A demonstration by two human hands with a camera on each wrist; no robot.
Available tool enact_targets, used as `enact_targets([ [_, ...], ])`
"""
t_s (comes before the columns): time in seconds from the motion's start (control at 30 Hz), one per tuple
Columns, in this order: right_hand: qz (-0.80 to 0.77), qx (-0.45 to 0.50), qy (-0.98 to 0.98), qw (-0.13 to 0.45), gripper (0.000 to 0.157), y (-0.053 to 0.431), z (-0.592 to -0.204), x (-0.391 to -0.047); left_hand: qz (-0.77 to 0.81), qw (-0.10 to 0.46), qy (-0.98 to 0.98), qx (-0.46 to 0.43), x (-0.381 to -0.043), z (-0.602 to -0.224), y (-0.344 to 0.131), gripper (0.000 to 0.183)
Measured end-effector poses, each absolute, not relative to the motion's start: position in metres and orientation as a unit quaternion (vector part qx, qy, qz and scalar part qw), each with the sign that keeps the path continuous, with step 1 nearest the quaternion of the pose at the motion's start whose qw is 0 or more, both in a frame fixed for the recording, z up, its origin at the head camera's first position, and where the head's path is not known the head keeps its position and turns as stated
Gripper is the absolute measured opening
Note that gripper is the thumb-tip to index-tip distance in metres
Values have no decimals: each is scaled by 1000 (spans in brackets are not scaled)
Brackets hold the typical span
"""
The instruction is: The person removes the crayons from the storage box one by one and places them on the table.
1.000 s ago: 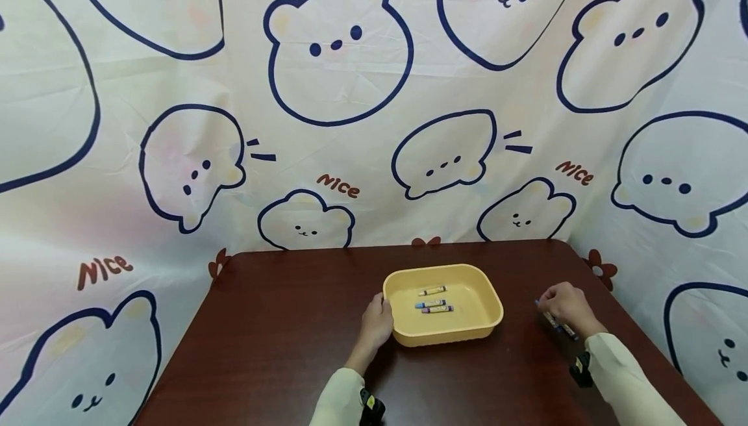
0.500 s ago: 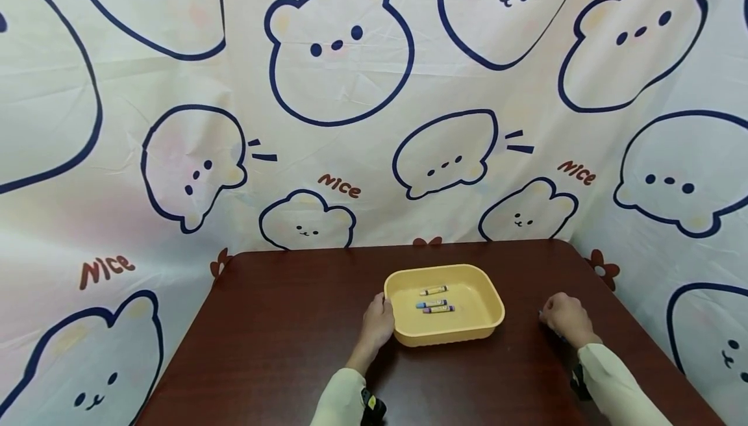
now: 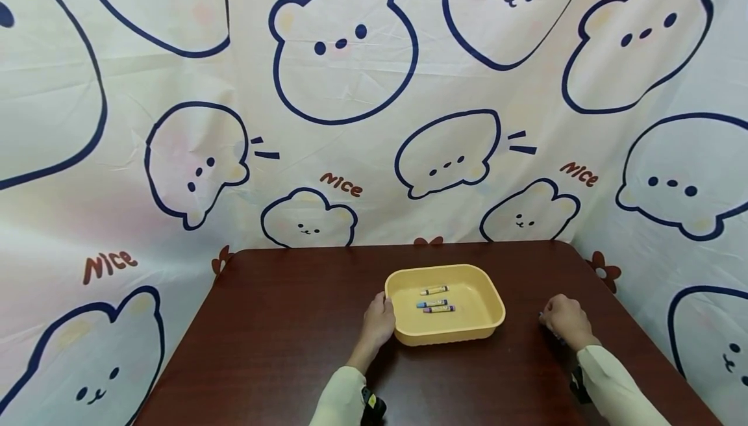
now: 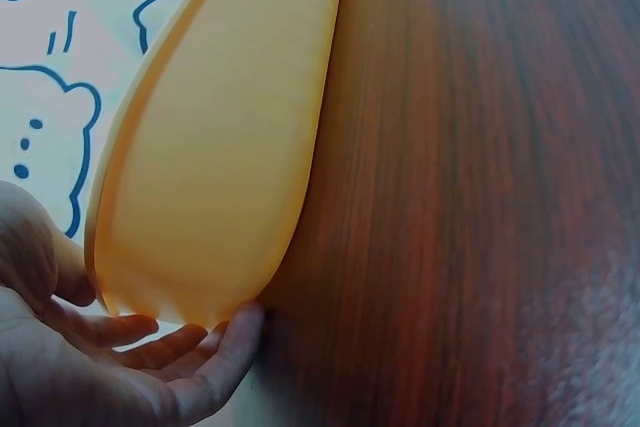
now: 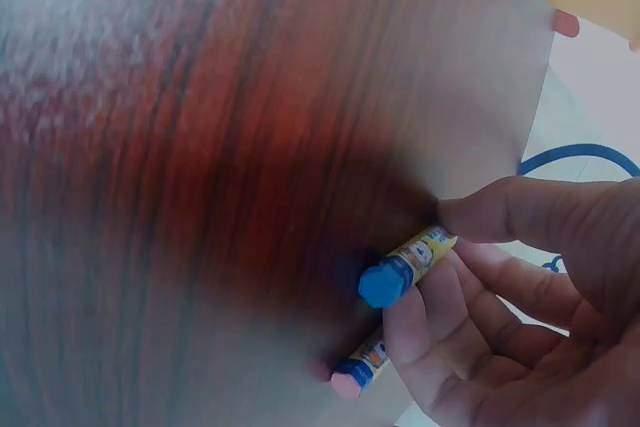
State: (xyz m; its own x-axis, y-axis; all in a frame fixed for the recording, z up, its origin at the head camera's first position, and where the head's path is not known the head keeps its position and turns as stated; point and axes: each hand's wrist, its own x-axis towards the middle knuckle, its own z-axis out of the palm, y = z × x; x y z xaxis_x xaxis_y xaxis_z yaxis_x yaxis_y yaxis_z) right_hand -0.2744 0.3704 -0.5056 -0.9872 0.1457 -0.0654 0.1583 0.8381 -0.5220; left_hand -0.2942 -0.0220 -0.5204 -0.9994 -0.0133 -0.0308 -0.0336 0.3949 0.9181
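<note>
My left hand (image 3: 377, 320) grips the left end of a yellow plastic tray (image 3: 479, 302); in the left wrist view, its fingers (image 4: 225, 357) curl round the tray's end wall. Three crayons lie in the tray: a yellow one (image 3: 435, 290), a light blue one (image 3: 432, 304) and a purple one (image 3: 439, 310). Right of the tray, low over the table, is my right hand (image 3: 565, 321). The right wrist view shows it pinching a blue crayon (image 5: 405, 267) between thumb and fingers. Beside that one, a pink crayon (image 5: 358, 372) is partly hidden by the fingers.
The dark brown wooden table (image 3: 280, 335) extends left and in front of the tray. A cloth with bear drawings (image 3: 345, 88) hangs behind it and along both sides. Each wrist wears a black camera strap (image 3: 372, 406).
My right hand has shifted slightly toward me and now covers the crayons that showed beneath it in the head view. My left hand and the tray have stayed in place.
</note>
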Motion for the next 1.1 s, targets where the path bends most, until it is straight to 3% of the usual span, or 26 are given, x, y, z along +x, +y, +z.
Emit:
enact_targets([
  [0.17, -278, 82, 957, 16, 39, 367, -505, -275, 552, 8, 834, -13, -295, -521, -23, 46],
  [0.3, -274, 94, 957, 8, 28, 364, -502, -276, 547, 7, 837, -9, -294, -522, -23, 45],
  [0.43, -262, 93, 959, -51, 17, 355, -493, -281, 549, 16, 836, -8, -294, -521, -24, 46],
  [0.57, -266, 68, 953, -125, 22, 339, -480, -292, 554, 16, 832, -8, -294, -519, -24, 46],
  [0.7, -274, 39, 947, -160, 21, 317, -465, -301, 562, 21, 827, -4, -294, -518, -23, 46],
  [0.97, -286, -49, 949, -123, 12, 267, -454, -313, 565, 19, 825, -5, -293, -517, -23, 47],
  [1.1, -293, -82, 950, -71, 13, 239, -460, -320, 562, 17, 827, -8, -292, -518, -23, 46],
])
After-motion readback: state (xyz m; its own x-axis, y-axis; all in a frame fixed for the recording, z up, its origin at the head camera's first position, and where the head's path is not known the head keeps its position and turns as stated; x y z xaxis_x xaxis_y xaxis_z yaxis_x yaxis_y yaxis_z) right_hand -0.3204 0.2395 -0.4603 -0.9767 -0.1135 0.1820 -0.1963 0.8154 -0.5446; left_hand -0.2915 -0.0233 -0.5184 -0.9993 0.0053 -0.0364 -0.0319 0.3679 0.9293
